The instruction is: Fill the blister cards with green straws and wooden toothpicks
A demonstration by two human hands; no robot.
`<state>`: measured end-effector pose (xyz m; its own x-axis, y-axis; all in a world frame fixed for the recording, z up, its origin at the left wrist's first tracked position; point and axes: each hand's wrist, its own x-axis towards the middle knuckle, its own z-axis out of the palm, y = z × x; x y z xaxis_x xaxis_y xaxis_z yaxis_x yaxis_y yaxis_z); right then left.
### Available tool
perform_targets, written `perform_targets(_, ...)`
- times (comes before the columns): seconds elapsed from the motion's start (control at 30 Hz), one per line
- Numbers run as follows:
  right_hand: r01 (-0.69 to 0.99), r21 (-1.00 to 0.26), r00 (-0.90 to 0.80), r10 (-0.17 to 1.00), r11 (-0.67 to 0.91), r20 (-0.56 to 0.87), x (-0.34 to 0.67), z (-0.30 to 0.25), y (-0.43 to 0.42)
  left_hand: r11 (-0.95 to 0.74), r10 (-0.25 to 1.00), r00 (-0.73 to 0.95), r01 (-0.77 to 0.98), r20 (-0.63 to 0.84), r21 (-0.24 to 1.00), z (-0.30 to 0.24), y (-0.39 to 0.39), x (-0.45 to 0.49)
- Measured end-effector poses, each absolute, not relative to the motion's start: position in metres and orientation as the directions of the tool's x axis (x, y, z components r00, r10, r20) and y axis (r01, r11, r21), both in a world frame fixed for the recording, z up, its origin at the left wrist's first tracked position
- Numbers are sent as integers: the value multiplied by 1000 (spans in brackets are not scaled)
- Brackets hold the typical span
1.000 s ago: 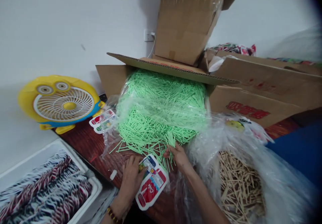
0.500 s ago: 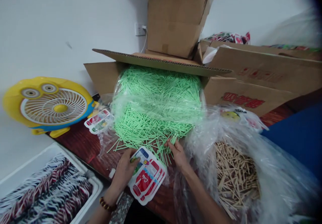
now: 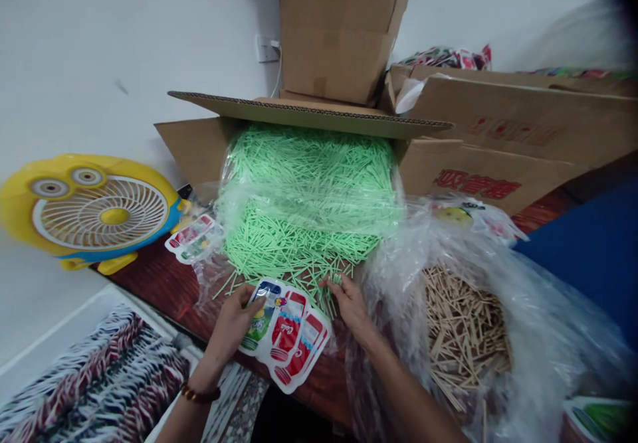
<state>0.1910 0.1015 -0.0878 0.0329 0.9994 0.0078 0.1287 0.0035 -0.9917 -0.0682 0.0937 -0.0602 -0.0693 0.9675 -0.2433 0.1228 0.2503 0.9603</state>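
Looking down from the head camera, we log the biggest thing first: an open cardboard box (image 3: 478,164) lying on its side across the 12 to 2 o'clock part of the view, with a taller carton (image 3: 339,31) stacked behind it at 12 o'clock. Spilling out of the box in a clear plastic liner is a heap of green sticks (image 3: 309,197), which runs down onto the dark red table (image 3: 159,283) toward the centre. At 4 o'clock a second clear bag (image 3: 523,310) holds pale wooden sticks (image 3: 463,323). At 9 o'clock a yellow cartoon-faced fan (image 3: 94,210) stands against the white wall. At 8 o'clock lies a white tray (image 3: 74,310) of striped red, black and white pieces, blurred.

Our left hand (image 3: 229,323), at 6 o'clock, grips a fanned set of printed drink-shaped packets (image 3: 286,337), thumb pressed on top of them, fingers beneath; they rest on the table edge just below the green heap. Our right hand (image 3: 351,303), just to the right, has thumb and fingertips closed on a few green sticks at the lower edge of the heap. A loose pair of similar packets (image 3: 192,238) lies at 10 o'clock beside the fan.
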Motion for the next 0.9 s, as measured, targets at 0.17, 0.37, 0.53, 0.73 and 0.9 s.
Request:
perform_targets(0.17, 149, -989, 4, 1000, 21, 22, 193, -87, 101, 386, 921, -26, -77, -389, 919, -47, 88, -70)
perform_targets(0.37, 81, -996, 43, 998, 33, 37, 194, -86, 99, 369, 927, -20, -144, -376, 918, -28, 77, -69)
perform_targets(0.53, -42, -999, 75, 997, 13, 10, 196, -84, 101, 322, 940, -58, -160, -335, 933, -13, 67, -64)
perform_targets(0.73, -453, -890, 116, 987, -46, -110, 201, -62, 108, 386, 921, 15, -174, -389, 906, -12, 64, -49)
perform_targets(0.9, -699, -703, 12, 980, -133, -197, 199, -48, 105, 303, 951, 44, 51, -305, 952, -30, 72, -39)
